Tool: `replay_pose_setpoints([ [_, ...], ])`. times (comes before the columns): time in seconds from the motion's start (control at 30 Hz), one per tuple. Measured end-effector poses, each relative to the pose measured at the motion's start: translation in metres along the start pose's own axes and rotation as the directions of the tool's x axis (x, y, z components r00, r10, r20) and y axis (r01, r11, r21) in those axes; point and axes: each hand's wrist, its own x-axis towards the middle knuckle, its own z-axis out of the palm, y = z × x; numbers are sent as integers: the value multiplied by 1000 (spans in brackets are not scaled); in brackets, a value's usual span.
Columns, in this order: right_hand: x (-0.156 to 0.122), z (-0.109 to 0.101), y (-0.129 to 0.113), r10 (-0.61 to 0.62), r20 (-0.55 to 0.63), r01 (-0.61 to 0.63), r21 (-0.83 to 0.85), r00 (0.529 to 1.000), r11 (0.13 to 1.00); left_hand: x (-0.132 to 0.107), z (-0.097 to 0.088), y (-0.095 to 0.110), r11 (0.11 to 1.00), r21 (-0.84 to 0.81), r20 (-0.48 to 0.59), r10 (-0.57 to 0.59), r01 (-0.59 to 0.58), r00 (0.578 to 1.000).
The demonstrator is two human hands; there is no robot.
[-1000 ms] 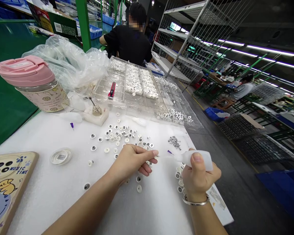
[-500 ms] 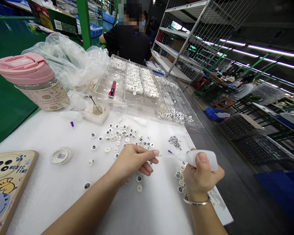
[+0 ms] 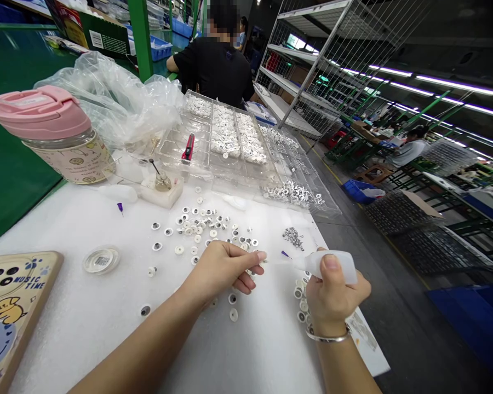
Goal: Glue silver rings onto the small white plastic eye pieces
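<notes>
My right hand [image 3: 336,295] is wrapped round a translucent white squeeze bottle [image 3: 347,267], thumb on its side. The bottle lies sideways, its pale nozzle pointing left at my other hand's fingertips; whether the tip touches is too faint to tell. My left hand [image 3: 230,268] pinches thumb against fingers around something tiny, mostly hidden. Behind and below it, round white discs with dark centres [image 3: 201,223] are scattered on the white work board [image 3: 86,312]. More discs [image 3: 301,298] lie in a cluster beside my right hand. A purple dispensing tip [image 3: 286,254] rests between the hands, near a heap of small metal parts [image 3: 293,238].
Clear compartment trays [image 3: 197,164] with white parts and a red cutter [image 3: 188,148] stand at the back. Leftward are a pink-lidded cup [image 3: 66,148], a phone [image 3: 24,306], a round lid [image 3: 101,260] and a small glass jar [image 3: 162,181]. A person [image 3: 217,65] sits beyond.
My right hand has shifted slightly left with the squeeze bottle, bringing the nozzle closer to the left fingertips. The left hand keeps its pinch almost unmoved.
</notes>
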Motion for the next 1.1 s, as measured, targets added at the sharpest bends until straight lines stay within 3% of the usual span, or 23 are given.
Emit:
replay_pose_setpoints([
  [0.13, -1, 0, -1, -18, 4, 18, -13, 1000, 1000, 0, 1, 0, 1000, 8, -15, -3, 3, 1000],
  [0.2, -1, -1, -1, 54, -51, -54, 7, 997, 999, -1, 1, 0, 1000, 13, -15, -2, 2, 1000],
  [0.3, 1, -1, -1, 265, -208, -235, 158, 941, 959, -1, 2, 0, 1000, 11, -8, -1, 1, 1000],
  [0.37, 6, 0, -2, 349, -284, -283, 250, 893, 926, -2, 1, 0, 1000, 4, -12, -7, 7, 1000],
  [0.43, 12, 0, -4, 371, -291, -282, 304, 882, 910, -2, 1, 0, 1000, -5, -17, -9, 9, 1000],
  [0.6, 22, -1, -7, 380, -171, -302, 356, 909, 884, -2, 0, 2, 999, -31, -21, -10, 9, 1000],
  [0.73, 23, 3, 1, 362, -139, -327, 222, 922, 919, -2, -4, 2, 998, -61, -46, 12, -15, 999],
  [0.8, 22, 6, 10, 364, -27, -358, 124, 931, 925, -2, -6, 2, 997, -74, -71, 28, -33, 997],
  [0.87, 20, 10, 19, 404, 121, -410, 35, 907, 911, -2, -9, 3, 995, -87, -103, 42, -51, 994],
  [0.93, 18, 14, 26, 467, 246, -470, -48, 849, 881, -1, -12, 5, 992, -111, -134, 51, -66, 990],
  [1.03, 15, 23, 33, 552, 312, -526, -170, 774, 834, 1, -15, 8, 982, -163, -175, 63, -92, 983],
  [1.1, 12, 28, 36, 587, 312, -546, -216, 747, 810, 1, -17, 9, 975, -191, -198, 70, -109, 978],
])
